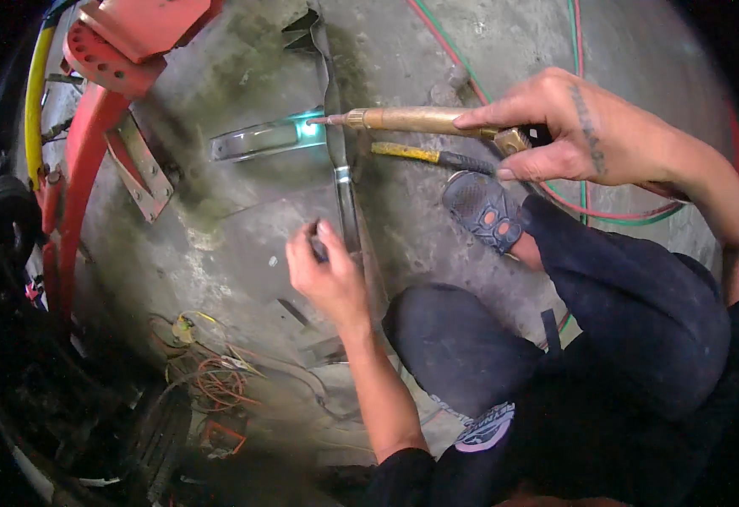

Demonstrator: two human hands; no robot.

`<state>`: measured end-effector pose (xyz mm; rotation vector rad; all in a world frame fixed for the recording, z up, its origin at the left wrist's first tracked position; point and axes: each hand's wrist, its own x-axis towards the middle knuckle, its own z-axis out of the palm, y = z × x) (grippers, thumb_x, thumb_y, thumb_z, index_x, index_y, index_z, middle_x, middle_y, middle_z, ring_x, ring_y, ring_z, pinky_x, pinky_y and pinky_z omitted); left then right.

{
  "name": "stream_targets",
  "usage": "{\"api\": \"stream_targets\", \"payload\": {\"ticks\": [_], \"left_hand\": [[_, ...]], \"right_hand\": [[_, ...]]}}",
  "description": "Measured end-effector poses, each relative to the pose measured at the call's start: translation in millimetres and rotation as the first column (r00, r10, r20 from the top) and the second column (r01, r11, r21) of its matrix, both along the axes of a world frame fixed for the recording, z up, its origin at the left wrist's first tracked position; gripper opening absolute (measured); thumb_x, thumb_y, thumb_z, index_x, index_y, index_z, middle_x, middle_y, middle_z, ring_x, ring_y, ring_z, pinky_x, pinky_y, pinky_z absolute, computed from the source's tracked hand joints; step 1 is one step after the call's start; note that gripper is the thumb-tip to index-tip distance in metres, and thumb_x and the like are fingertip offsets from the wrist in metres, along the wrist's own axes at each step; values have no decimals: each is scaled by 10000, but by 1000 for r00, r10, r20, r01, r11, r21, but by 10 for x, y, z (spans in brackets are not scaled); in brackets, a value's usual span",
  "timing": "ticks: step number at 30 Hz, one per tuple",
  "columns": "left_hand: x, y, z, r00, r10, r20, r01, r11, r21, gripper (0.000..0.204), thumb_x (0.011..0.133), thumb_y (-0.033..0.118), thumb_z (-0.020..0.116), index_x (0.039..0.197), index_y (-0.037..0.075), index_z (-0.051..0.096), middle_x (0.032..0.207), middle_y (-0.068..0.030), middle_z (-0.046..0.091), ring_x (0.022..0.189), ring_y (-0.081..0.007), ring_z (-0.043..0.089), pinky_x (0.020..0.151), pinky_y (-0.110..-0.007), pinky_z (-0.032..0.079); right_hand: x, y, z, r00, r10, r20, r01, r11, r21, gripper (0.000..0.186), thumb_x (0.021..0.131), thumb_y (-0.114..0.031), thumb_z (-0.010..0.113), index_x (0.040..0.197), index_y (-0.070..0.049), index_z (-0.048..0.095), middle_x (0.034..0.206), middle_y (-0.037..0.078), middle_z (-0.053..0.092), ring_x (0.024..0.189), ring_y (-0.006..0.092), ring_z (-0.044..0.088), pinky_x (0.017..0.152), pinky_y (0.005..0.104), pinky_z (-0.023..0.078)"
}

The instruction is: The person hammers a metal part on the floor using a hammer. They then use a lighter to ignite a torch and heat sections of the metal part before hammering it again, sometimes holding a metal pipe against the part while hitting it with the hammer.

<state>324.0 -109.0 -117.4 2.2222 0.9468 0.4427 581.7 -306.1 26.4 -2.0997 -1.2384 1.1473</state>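
My right hand (547, 127) is closed around the rear of a brass gas torch (416, 119). The torch points left, and a bright blue-green glow shows at its tip. That glow falls on a curved metal strip (255, 141), where it meets a long bent metal bar (338, 152) on the floor. Close to the bar's lower part is my left hand (327, 270), its fingers curled around a small dark thing that I cannot make out. Below the torch lies a rod-like handle (420, 154), yellow on one part and black on the other.
A red metal frame (90, 160) stands at the left beside a yellow hose (38, 101). Red and green hoses (579, 51) run over the concrete floor at the right. Tangled cables (217, 380) lie at the lower left. My shoe (483, 211) is near the handle.
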Motion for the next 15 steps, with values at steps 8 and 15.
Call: {"api": "stream_targets", "payload": {"ticks": [8, 15], "left_hand": [[555, -353, 231, 984, 179, -12, -86, 416, -905, 279, 1034, 262, 608, 1056, 0, 701, 712, 23, 610, 485, -25, 409, 440, -203, 292], [519, -214, -146, 982, 138, 129, -81, 924, -374, 303, 978, 220, 674, 1038, -75, 710, 855, -85, 693, 796, -121, 590, 745, -296, 495]], "right_hand": [[-44, 0, 71, 983, -160, -92, 156, 986, -50, 530, 833, -272, 751, 1252, 40, 664, 816, 182, 684, 732, 225, 645, 672, 366, 487], [-66, -121, -16, 992, -126, -25, 125, 991, -42, 529, 846, -277, 747, 1253, 49, 660, 867, 196, 703, 775, 235, 663, 710, 366, 500]]}}
